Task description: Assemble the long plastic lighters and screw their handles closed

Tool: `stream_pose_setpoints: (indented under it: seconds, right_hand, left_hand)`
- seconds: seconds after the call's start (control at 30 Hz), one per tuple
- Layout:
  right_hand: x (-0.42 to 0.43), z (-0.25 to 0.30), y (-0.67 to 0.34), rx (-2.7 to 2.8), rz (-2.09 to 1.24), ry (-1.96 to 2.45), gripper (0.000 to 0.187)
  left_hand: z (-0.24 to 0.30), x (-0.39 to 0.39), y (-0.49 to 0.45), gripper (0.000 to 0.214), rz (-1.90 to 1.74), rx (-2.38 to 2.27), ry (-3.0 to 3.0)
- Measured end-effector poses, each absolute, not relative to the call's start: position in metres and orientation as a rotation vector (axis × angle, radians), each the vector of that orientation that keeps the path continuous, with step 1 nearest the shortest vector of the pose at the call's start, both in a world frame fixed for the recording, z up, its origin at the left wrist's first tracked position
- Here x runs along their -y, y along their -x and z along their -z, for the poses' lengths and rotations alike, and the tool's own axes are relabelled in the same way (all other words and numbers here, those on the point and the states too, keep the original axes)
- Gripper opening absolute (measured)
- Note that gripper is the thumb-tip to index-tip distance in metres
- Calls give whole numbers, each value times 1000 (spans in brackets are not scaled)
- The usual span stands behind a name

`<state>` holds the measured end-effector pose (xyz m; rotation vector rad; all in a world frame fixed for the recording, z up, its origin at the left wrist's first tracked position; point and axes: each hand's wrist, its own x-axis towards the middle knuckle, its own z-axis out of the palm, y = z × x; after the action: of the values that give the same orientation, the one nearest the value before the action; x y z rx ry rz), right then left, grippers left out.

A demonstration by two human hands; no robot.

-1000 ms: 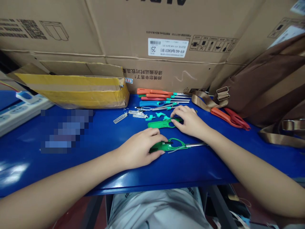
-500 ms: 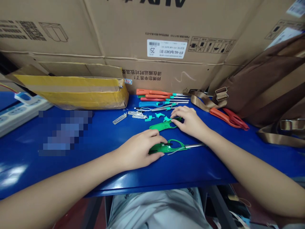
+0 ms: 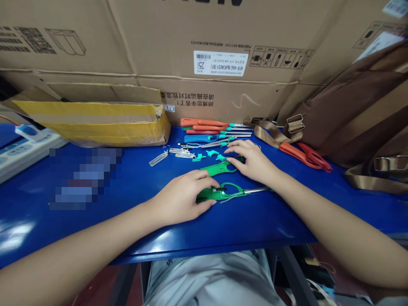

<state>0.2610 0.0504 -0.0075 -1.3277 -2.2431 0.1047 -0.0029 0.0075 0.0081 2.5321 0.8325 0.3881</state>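
My left hand is closed around the handle end of a green lighter half-shell, thumb on the near side and fingers on the far side. A metal tube and a thin wire extend from this shell to the right. My right hand is over the right end of a second green half-shell, thumb and fingers apart. Its fingertips are beside a teal trigger; whether they touch it I cannot tell. Two more teal triggers, one of them here, lie to the left.
Clear plastic fuel tanks lie left of the triggers. Several long lighters are stacked behind. A yellow-taped carton stands back left, a power strip at far left. Orange and red handle shells lie by a brown bag.
The fingers of my right hand have spread a little and shifted left towards the teal trigger. My left hand keeps its hold on the green half-shell. The view has shifted slightly.
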Motion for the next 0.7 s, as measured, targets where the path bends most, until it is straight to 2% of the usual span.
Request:
stream_pose_setpoints:
  seconds: [0.23,0.4,0.47,0.6,0.7]
  right_hand:
    - [-56,15,-261,2196,-192,1306,3]
    - [-52,4,-261,2099,-209,1198,6]
    - [-46,-6,-262,2101,-324,1185,10]
    - [-33,-27,-267,2406,-756,1035,16]
    - [-26,-35,-267,2574,-854,981,10]
  left_hand:
    - [-8,-7,3,30,-368,-829,-2529]
    - [-10,-7,3,30,-357,-838,-2548]
    - [-11,-7,4,31,-342,-858,-2558]
    - [-11,-12,5,30,-344,-899,-2578]
    - [-11,-15,7,29,-351,-921,-2585]
